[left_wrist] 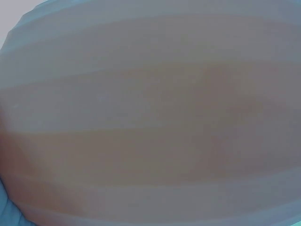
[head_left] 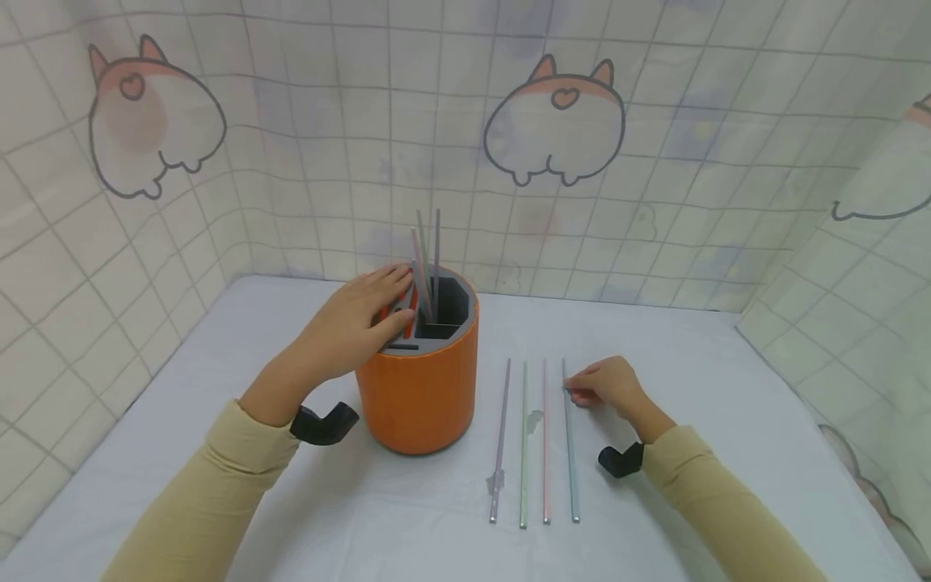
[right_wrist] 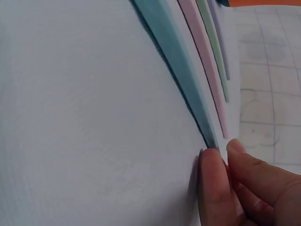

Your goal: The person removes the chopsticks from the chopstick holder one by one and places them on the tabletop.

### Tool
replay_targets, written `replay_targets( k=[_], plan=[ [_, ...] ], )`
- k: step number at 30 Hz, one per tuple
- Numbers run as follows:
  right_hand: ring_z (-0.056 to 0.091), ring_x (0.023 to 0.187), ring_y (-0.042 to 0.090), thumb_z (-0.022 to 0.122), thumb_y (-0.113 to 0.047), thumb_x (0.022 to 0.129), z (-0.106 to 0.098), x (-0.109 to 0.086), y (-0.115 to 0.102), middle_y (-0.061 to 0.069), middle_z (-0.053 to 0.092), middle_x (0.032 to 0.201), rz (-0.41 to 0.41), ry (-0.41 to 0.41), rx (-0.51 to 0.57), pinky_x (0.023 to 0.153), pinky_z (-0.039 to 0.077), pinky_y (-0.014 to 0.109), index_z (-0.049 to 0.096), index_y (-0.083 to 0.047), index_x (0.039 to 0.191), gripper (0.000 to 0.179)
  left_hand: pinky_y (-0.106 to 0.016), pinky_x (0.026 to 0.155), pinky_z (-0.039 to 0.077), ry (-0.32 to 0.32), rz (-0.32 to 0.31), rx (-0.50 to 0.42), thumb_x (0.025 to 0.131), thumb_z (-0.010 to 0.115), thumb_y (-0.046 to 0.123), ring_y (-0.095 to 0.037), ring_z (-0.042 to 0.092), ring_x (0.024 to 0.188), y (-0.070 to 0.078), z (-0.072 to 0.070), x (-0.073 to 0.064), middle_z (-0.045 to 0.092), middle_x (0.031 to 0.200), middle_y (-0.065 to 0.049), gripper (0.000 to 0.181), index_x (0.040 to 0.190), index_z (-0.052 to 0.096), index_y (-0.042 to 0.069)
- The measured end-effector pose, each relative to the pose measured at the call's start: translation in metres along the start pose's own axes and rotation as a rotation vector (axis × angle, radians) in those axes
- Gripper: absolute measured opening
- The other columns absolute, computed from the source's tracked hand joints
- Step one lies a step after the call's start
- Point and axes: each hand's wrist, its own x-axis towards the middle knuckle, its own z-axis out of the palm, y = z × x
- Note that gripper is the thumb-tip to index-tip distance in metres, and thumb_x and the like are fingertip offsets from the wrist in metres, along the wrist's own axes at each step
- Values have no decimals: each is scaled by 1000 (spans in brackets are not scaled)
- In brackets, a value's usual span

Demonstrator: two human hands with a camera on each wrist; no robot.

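My left hand [head_left: 362, 311] rests on the top of an orange round utensil holder [head_left: 418, 404], its fingers spread over the grey slotted insert. Several thin pastel chopsticks [head_left: 427, 279] stand upright in the holder's open compartment. To its right, a purple chopstick [head_left: 500, 453], a green chopstick [head_left: 524, 453] and a pink chopstick [head_left: 547, 453] lie side by side on the table. At the right of that row, my right hand [head_left: 607, 384] pinches a blue chopstick [right_wrist: 181, 66] close to its far end, between thumb and fingers. The left wrist view is a blur of skin tones.
A white cloth [head_left: 655, 501] covers the table. Checked curtains [head_left: 407, 121] with dog drawings enclose the back and sides. Black wrist mounts [head_left: 326, 424] stick out beneath both wrists, the left one close beside the holder.
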Motion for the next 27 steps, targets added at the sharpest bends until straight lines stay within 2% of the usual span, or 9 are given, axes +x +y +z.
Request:
replay_targets(
  k=[3,5,8,10,12,15,20,27],
  plan=[
    [66,55,3,75,-11,89,-4,-1,-8,-2,71,64,-22,34,-46,57,57,17,71,11,103,27,-51,128,11,0,2,0,107,41,39,-32,16,155,1,1,1,23,166,-10,61,156,29,6],
    [68,60,3,74,-12,89,-6,-4,-18,6,76,73,-68,57,-43,61,59,18,71,12,106,30,-51,128,11,0,3,1,107,41,39,-32,16,155,1,1,1,24,166,-10,61,156,29,6],
    [74,76,7,73,-15,91,-6,-9,-43,16,77,99,-152,80,-2,74,62,22,70,9,114,34,-51,128,11,0,3,6,107,41,39,-32,16,155,1,1,1,23,166,-10,61,156,29,6],
    [76,90,14,72,-19,92,-5,-13,-64,19,74,113,-192,78,31,83,61,25,69,5,119,37,-51,128,11,0,1,6,107,41,39,-32,16,155,1,0,1,23,166,-10,61,156,29,6],
    [75,101,18,72,-22,92,-1,-16,-85,18,71,120,-231,72,57,91,59,28,69,1,122,38,-51,128,11,-2,-4,4,107,41,39,-32,16,155,1,0,0,23,166,-10,61,156,29,6],
    [73,105,17,73,-24,92,6,-19,-116,16,71,121,-301,54,120,97,56,29,70,-2,122,38,-51,128,11,-5,-14,5,107,41,38,-32,16,155,1,-1,-1,23,166,-10,61,156,29,6],
    [74,100,13,72,-20,92,18,-24,-158,16,72,118,-429,20,232,93,58,27,70,0,121,35,-51,128,10,-8,-14,8,107,40,40,-32,15,156,0,-2,1,23,166,-9,61,157,28,7],
    [73,103,19,75,-16,90,38,-30,-196,15,74,114,-510,-34,301,91,59,29,72,1,118,33,-52,128,12,7,1,11,106,42,38,-32,17,155,-5,1,3,25,165,-10,61,156,31,5]
  ],
)
